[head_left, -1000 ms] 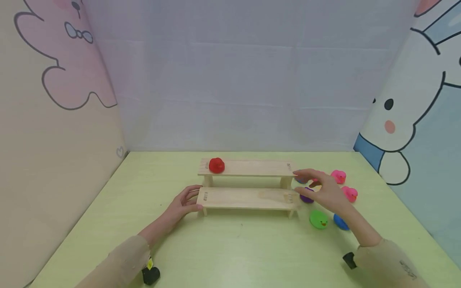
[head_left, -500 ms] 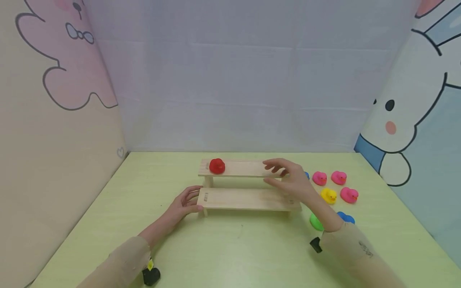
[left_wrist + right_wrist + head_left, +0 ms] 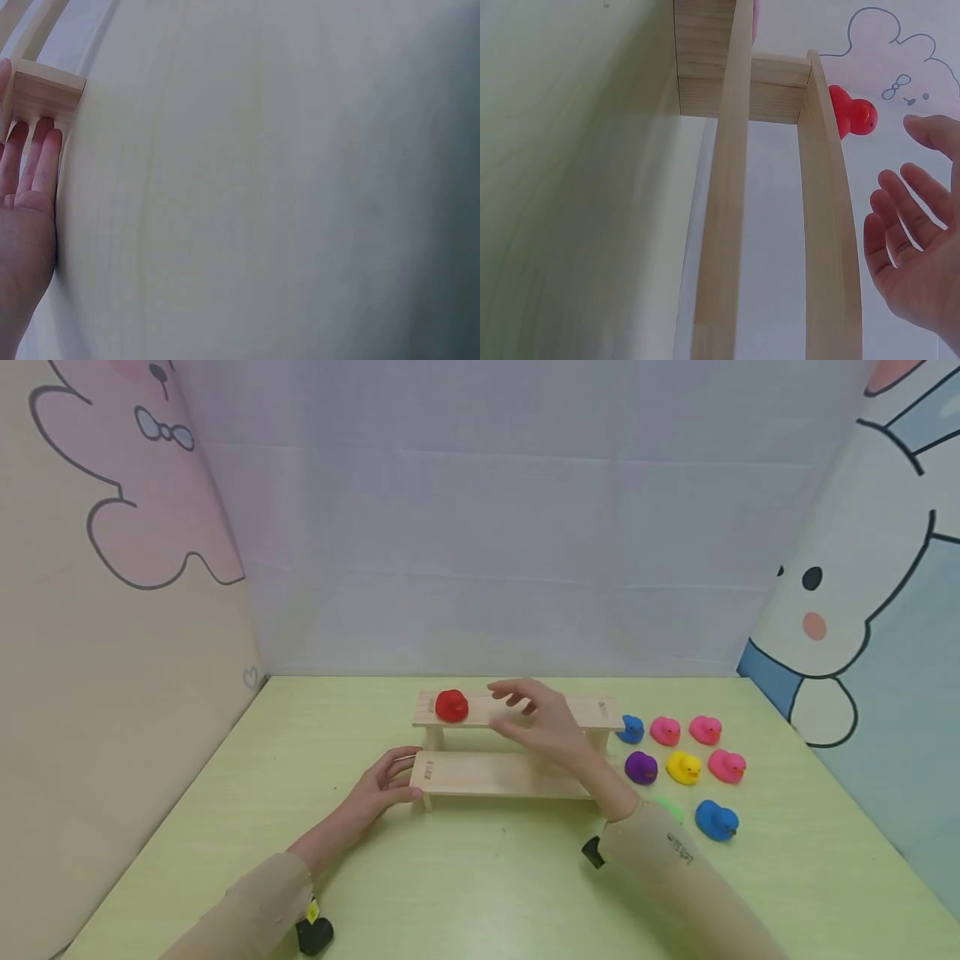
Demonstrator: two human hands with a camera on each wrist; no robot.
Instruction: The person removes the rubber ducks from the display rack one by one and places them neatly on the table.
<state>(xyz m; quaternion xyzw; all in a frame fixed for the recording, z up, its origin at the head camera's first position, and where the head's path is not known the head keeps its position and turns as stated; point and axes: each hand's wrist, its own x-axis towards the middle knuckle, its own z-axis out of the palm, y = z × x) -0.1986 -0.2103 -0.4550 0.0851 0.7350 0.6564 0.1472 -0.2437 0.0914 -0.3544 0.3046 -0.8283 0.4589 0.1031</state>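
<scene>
A two-tier wooden shelf (image 3: 480, 772) stands mid-table. At the left end of its lower board, my left hand (image 3: 382, 785) holds on, thumb at the front edge and fingers behind. The left wrist view has those fingers (image 3: 46, 161) against the shelf's end leg. A red rubber duck (image 3: 452, 706) sits on the upper board's left part; the right wrist view also shows this duck (image 3: 851, 112). Just right of it hovers my right hand (image 3: 543, 718), fingers spread and loosely bent, nothing between them. It is apart from the duck in the right wrist view.
Right of the shelf several rubber ducks lie on the table: blue (image 3: 632, 729), pink (image 3: 665, 732), purple (image 3: 641, 768), yellow (image 3: 683, 768), another blue (image 3: 717, 821). My right sleeve (image 3: 667, 852) partly covers a green duck (image 3: 670, 810). A pale cloth wall (image 3: 495, 568) rises behind.
My right hand has moved left from beside the ducks, across the shelf, toward the red duck. The left hand stays at the shelf's end.
</scene>
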